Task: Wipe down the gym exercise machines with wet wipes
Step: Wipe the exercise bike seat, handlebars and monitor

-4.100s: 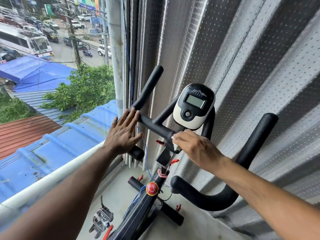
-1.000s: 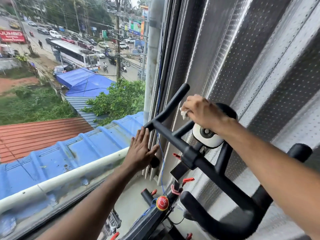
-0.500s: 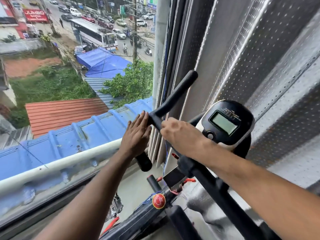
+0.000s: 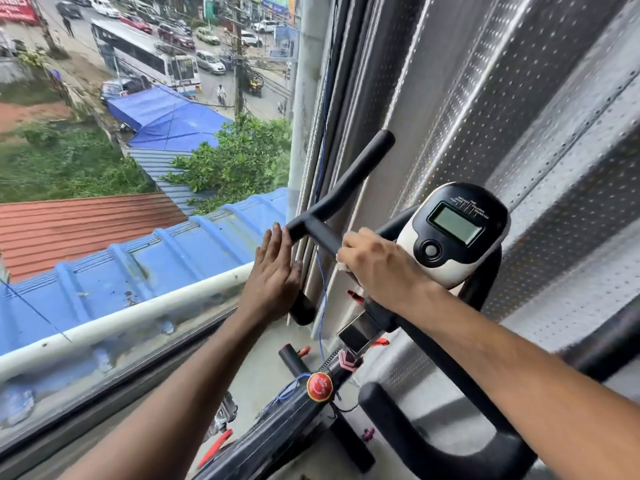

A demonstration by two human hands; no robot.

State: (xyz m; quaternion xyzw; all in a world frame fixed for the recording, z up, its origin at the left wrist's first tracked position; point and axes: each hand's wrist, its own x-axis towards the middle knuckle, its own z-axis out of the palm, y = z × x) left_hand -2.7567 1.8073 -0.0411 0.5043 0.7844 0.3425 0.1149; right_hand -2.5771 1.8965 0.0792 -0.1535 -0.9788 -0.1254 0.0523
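Note:
A black exercise bike stands by the window, with its handlebar (image 4: 349,174) rising up and away. Its black and white display console (image 4: 450,237) sits right of the bar. My left hand (image 4: 275,275) lies flat with straight fingers against the left bend of the handlebar. My right hand (image 4: 377,268) is curled over the crossbar just left of the console and holds a white wet wipe (image 4: 343,266), of which only a small edge shows under the fingers.
A red knob (image 4: 319,386) sits on the bike frame below. The near loop of the handlebar (image 4: 433,441) curves at the lower right. A perforated metal wall (image 4: 519,98) is close behind the bike. A white rail (image 4: 121,320) and window glass lie left.
My right hand, up by the console a second ago, has come down onto the crossbar and slid slightly right along it. My left hand stays flat against the handlebar bend.

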